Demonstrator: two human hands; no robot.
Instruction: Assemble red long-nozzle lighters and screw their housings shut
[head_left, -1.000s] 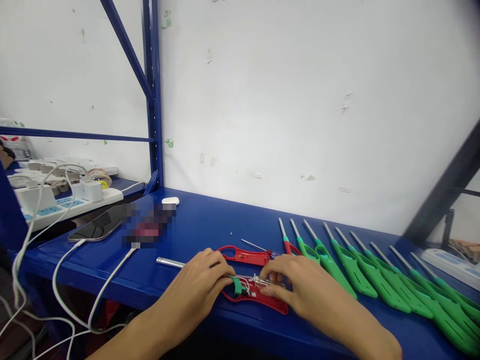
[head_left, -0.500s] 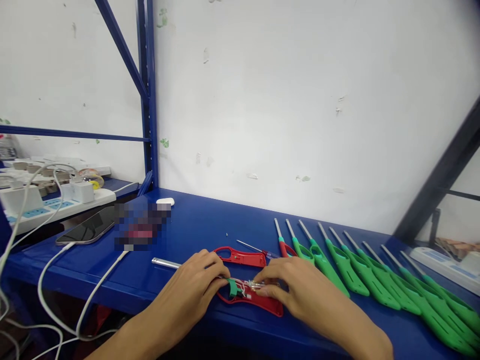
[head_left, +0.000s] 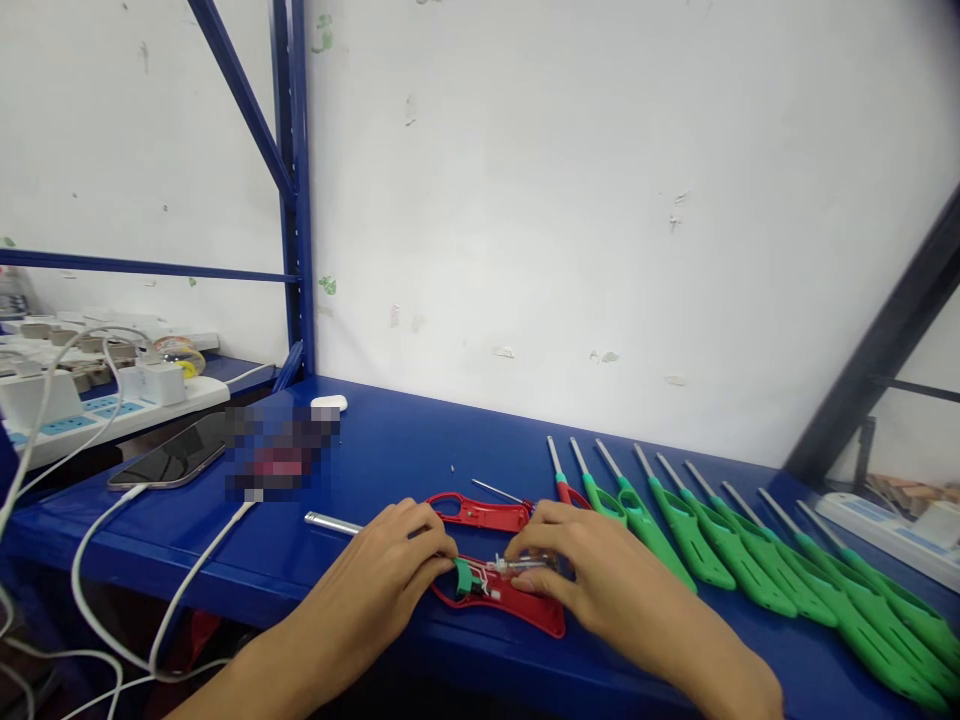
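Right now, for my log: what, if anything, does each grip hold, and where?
Right grip: clear cylinder, pinched along its body. Left grip: cannot tell; it partly hides the metal tube.

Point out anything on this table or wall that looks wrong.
A tiny pale speck lies loose on the flat blue tabletop, beyond the farther red plastic handle shell, perhaps a stray part; it's too small to identify. The white wall looks marred too, with scuffs and green patches.
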